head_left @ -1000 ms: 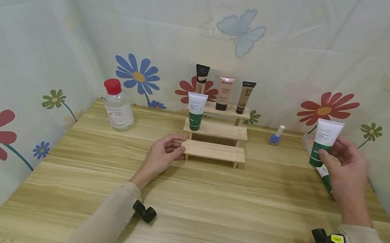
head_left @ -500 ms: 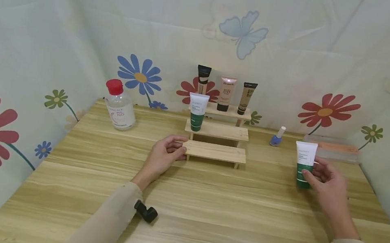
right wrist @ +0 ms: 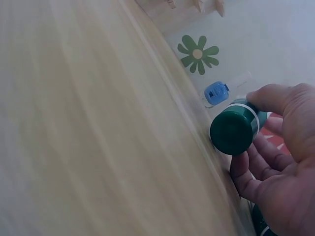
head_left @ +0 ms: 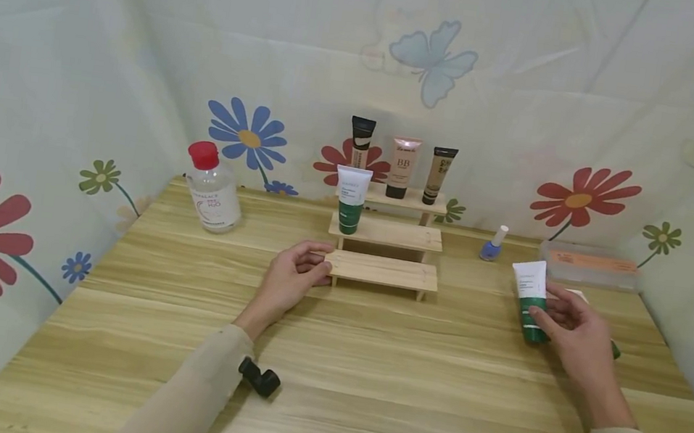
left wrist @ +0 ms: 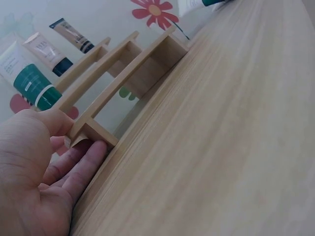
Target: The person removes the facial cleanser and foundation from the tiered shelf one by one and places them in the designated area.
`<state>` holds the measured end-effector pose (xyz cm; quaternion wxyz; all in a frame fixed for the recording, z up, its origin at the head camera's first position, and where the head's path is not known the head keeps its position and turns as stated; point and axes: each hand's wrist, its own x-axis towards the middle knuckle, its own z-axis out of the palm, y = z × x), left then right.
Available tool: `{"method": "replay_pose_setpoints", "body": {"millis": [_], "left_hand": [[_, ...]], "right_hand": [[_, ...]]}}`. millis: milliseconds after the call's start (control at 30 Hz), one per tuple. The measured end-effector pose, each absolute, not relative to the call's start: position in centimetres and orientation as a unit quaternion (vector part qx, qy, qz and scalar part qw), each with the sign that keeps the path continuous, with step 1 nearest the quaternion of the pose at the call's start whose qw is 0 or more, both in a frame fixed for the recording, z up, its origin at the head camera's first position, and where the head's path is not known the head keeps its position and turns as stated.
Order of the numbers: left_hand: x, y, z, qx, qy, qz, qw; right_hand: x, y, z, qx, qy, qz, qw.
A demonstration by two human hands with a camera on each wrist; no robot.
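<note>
My left hand [head_left: 292,274] pinches the lower left corner of a three-tier wooden display rack [head_left: 379,270], its thumb above the bottom step and fingers beneath, as the left wrist view shows. My right hand [head_left: 578,335] holds a white-and-green squeeze tube [head_left: 530,299] cap down, leaning a little to the left. From the right wrist view, the tube's green cap [right wrist: 231,132] looks lifted off the table. A matching tube [head_left: 351,199] stands on the middle step, at its left. The top step carries a black-capped tube [head_left: 362,138], a pink BB cream tube [head_left: 402,167] and a tan-and-black tube [head_left: 438,176].
On the wooden table [head_left: 363,394], a clear bottle with a red cap [head_left: 212,191] stands at the back left. Blue nail polish [head_left: 492,244] stands right of the rack. A clear box [head_left: 590,267] and another tube [head_left: 615,350], mostly hidden by my right hand, lie at the right.
My right hand has brought its tube left and lower, away from the clear box, and the tube has tipped slightly left. My left hand has stayed on the rack.
</note>
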<state>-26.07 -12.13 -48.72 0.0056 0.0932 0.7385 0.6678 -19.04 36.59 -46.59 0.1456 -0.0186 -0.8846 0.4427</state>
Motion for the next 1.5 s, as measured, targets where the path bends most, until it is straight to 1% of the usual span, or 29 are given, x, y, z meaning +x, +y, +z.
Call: {"method": "replay_pose_setpoints", "body": {"millis": [233, 400, 633, 867, 1233, 1333, 1500], "left_hand": [[-26.0, -12.3, -48.7, 0.096, 0.739, 0.667, 0.005], [-25.9, -12.3, -48.6, 0.097, 0.737, 0.669, 0.005], [-26.0, -12.3, -48.6, 0.095, 0.739, 0.667, 0.005], [-26.0, -12.3, -48.7, 0.097, 0.738, 0.668, 0.006], [-25.9, -12.2, -48.6, 0.092, 0.736, 0.670, 0.009], [-25.9, -12.2, -48.7, 0.094, 0.737, 0.670, 0.008], [-25.9, -12.3, -48.7, 0.096, 0.734, 0.672, 0.008]], "right_hand": [[-18.9, 36.3, -46.7, -0.023, -0.891, 0.432, 0.138], [-18.9, 36.3, -46.9, -0.029, -0.893, 0.424, 0.146], [-19.0, 36.4, -46.9, -0.016, -0.887, 0.432, 0.162], [-18.9, 36.3, -46.7, -0.036, -0.884, 0.437, 0.165], [-19.7, 35.6, -45.6, -0.066, -0.850, 0.476, 0.217], [-19.9, 35.1, -44.7, -0.057, -0.836, 0.492, 0.237], [-20.3, 34.1, -43.4, -0.031, -0.817, 0.519, 0.252]]}}
